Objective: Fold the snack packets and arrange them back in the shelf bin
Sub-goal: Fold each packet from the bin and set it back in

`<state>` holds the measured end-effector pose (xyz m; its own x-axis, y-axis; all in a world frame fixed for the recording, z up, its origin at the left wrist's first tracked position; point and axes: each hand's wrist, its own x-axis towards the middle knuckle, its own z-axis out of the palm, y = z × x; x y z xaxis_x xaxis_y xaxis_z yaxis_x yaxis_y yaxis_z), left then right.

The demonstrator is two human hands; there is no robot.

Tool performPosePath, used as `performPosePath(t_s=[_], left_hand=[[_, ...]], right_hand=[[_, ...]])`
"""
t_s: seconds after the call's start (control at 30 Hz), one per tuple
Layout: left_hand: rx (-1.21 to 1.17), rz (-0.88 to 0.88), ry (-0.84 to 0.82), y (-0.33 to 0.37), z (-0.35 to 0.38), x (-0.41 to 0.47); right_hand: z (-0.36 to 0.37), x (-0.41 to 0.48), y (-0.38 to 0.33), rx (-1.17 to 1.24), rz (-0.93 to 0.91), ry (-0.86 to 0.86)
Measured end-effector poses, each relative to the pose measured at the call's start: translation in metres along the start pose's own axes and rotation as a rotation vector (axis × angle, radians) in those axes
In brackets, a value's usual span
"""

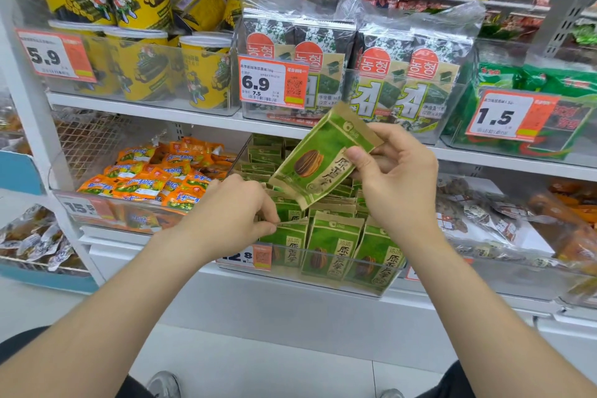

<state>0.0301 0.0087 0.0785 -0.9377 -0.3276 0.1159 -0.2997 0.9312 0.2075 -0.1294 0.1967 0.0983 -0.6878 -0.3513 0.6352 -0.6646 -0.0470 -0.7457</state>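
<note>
Holding one raised packet [318,160] in right hand [399,181], left hand [234,213] pinching one packet [292,224] in bin [374,286].

- We wore dark legwear [460,380], visible at both knees.
- Grey sneakers [163,384] covered our feet.
- Our left hand [232,213], right hand [397,178] and forearms [129,284] were bare.

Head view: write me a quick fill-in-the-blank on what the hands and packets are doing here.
1. The raised packet is held by the ____ hand.
2. The left hand pinches a front-row packet in the bin; both packets are ____.
3. The neighbouring packets, left of that bin, are ____.
Missing: right; green; orange.
</note>
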Motion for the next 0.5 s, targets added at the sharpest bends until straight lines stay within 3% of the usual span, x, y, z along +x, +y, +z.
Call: performPosePath(t_s=[0.2,0.3,0.4,0.5], left_hand=[[0.018,0.038,0.043,0.001,0.001,-0.001],[0.020,0.044,0.071,0.005,0.005,-0.001],[0.179,0.030,0.112,0.013,0.014,-0.003],[0.358,-0.017,0.100,0.020,0.024,-0.002]], right_hand=[[0.028,-0.012,0.003,-0.358,-0.329,-0.327],[0.041,-0.011,0.008,-0.678,-0.282,-0.564],[0.052,-0.005,0.010,-0.877,-0.191,-0.460],[0.059,0.001,0.009,-0.803,-0.185,-0.385]])
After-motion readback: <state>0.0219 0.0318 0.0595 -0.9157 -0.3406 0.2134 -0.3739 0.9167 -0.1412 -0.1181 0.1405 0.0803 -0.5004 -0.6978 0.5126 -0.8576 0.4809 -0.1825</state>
